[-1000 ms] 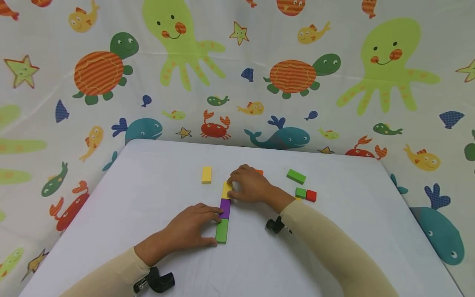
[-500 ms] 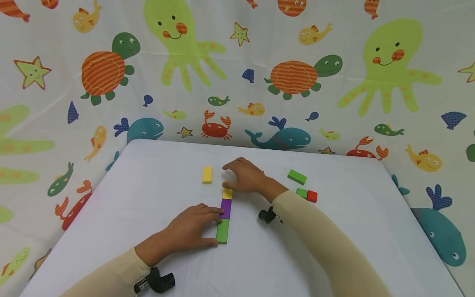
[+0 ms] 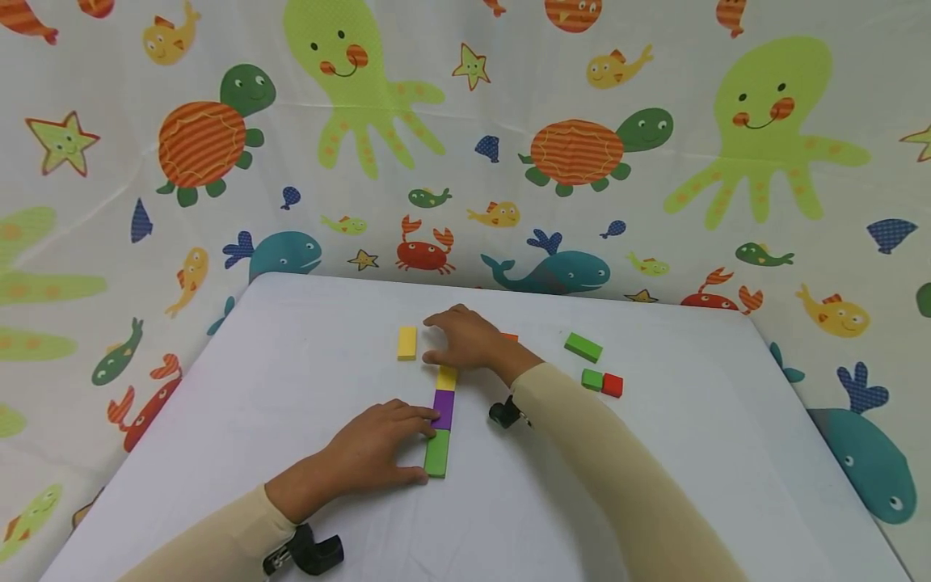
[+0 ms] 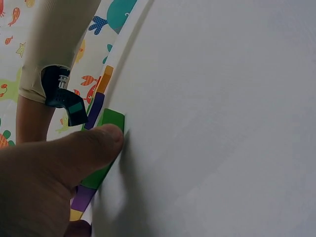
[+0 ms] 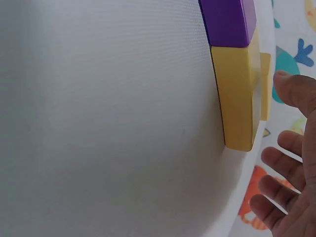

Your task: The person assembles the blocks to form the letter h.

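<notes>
White table (image 3: 291, 364): left hand (image 3: 371, 449) steadies green block (image 3: 436, 453); right hand (image 3: 465, 339) open, empty.

From my station the head view is bright and even, with soft light from above and only faint shadows under the hands on the worktop (image 3: 305, 356). Its edges bend a little. Both wrist views are darker, and the nearest fingers (image 5: 289, 168) look blurred.
</notes>
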Motion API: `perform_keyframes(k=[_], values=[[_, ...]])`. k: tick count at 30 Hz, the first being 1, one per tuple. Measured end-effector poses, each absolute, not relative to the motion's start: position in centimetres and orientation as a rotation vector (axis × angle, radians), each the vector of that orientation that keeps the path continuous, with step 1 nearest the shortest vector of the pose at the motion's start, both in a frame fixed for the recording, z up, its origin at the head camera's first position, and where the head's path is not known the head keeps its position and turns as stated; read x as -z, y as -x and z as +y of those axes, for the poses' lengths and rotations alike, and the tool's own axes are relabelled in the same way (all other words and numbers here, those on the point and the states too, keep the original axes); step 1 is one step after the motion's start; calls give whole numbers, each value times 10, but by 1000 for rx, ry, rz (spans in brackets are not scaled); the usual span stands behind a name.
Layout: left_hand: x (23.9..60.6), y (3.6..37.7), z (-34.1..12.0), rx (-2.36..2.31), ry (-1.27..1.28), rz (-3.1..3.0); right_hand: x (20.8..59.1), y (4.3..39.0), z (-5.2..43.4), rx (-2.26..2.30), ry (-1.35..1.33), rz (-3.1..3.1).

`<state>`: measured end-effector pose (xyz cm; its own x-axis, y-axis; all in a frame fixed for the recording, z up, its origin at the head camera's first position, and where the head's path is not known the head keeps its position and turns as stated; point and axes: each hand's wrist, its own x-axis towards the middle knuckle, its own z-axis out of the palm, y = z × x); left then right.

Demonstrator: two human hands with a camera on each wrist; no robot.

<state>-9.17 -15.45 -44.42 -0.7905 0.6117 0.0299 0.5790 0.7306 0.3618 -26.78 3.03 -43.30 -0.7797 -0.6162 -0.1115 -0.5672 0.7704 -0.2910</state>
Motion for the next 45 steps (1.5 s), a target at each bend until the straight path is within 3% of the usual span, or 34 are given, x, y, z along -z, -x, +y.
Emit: perform_keyframes(k=[30, 45], values=[[446, 95, -150, -554, -1003, 2869, 429, 270, 4, 270, 995, 2766], [446, 84, -141, -549, -955, 2871, 428, 276, 41, 421, 932, 2844]])
